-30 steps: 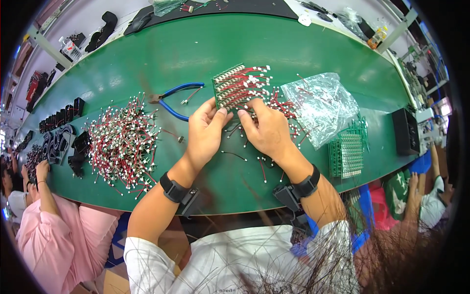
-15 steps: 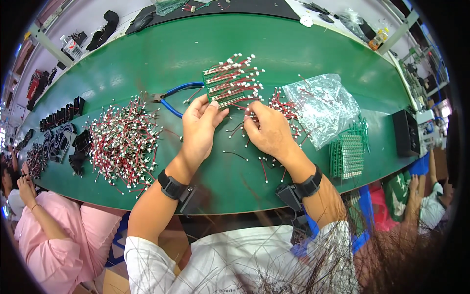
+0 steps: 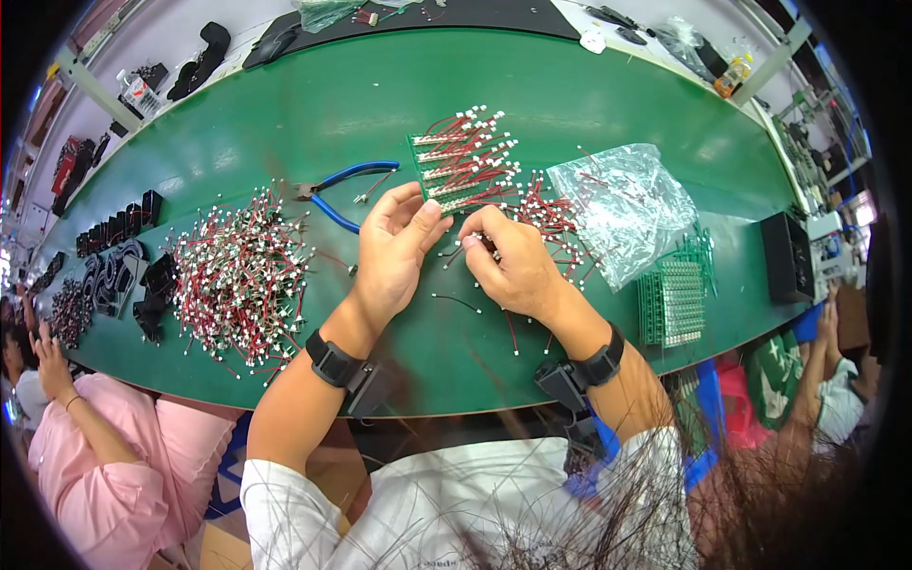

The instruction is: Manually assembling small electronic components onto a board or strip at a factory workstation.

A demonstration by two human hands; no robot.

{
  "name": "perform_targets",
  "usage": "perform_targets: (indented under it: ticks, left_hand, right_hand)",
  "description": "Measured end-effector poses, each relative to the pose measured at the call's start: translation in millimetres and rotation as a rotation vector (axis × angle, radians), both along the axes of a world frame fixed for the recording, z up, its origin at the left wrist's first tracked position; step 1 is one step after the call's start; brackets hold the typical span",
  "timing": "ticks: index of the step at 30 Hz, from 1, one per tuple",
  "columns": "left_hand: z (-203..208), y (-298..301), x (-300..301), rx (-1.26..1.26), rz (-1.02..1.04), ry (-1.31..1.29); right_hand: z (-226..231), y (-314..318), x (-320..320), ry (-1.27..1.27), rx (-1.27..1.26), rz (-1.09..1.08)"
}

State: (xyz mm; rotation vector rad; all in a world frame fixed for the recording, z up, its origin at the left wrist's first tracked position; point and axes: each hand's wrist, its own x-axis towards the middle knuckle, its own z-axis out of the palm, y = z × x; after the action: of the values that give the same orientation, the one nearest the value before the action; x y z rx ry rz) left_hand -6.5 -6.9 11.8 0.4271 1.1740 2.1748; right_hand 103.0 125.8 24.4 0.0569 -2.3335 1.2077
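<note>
Gripping the board (image 3: pixel 439 172) at near edge, left hand (image 3: pixel 391 245) should hold steady; right hand (image 3: pixel 516 263) curls (contents: cannot tell).

- Bench top (image 3: pixel 380 95): smooth, glossy.
- Bag (image 3: pixel 622 209): clear, crinkled, shiny plastic.
- Pliers (image 3: pixel 329 179): metal head (image 3: pixel 305 191), smooth plastic-looking grips (image 3: pixel 356 166).
- Connectors (image 3: pixel 472 115): plastic-looking.
- Wrist straps (image 3: pixel 333 363): matt.

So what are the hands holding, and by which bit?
The left hand holds the green circuit board by its near left corner, thumb on top. Whether the right hand is pinching anything can't be told.
</note>
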Motion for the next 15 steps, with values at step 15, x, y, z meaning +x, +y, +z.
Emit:
perform_targets:
  ticks: [15]
  left_hand:
    - [-6.3, -0.5, 3.8, -0.039, -0.083, 0.102]
  right_hand:
    - [-2.6, 4.7, -4.5, -0.049, -0.082, -0.101]
